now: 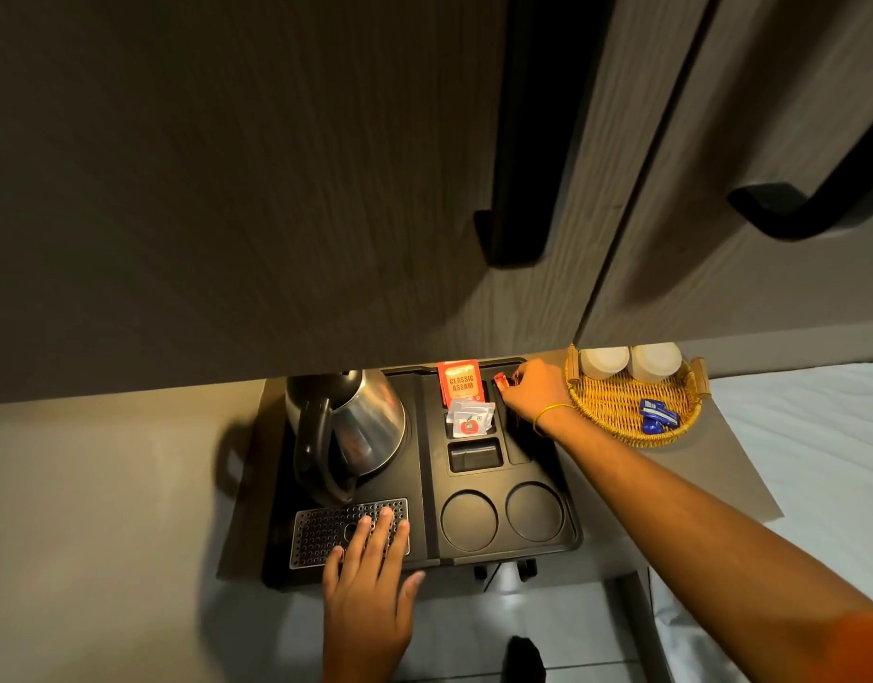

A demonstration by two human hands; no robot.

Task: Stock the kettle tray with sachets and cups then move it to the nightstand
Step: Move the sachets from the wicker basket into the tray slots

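A black kettle tray point(567, 529) lies on a low surface with a steel kettle point(355, 426) at its left. An orange Classic Assam sachet point(459, 383) stands in a back slot, white sachets point(470, 420) just in front of it. Both round cup wells point(469, 521) hold nothing. My right hand point(530, 394) pinches a small red sachet point(500, 382) over the long slot at the tray's back right. My left hand point(370, 584) rests flat, fingers apart, on the perforated drip grille point(321, 529) at the tray's front left.
A wicker basket point(617, 411) right of the tray holds two white upturned cups point(604, 361) and blue sachets point(657, 415). Wooden cabinet doors point(277, 189) with black handles overhang the back of the tray. White bedding point(819, 436) lies to the right.
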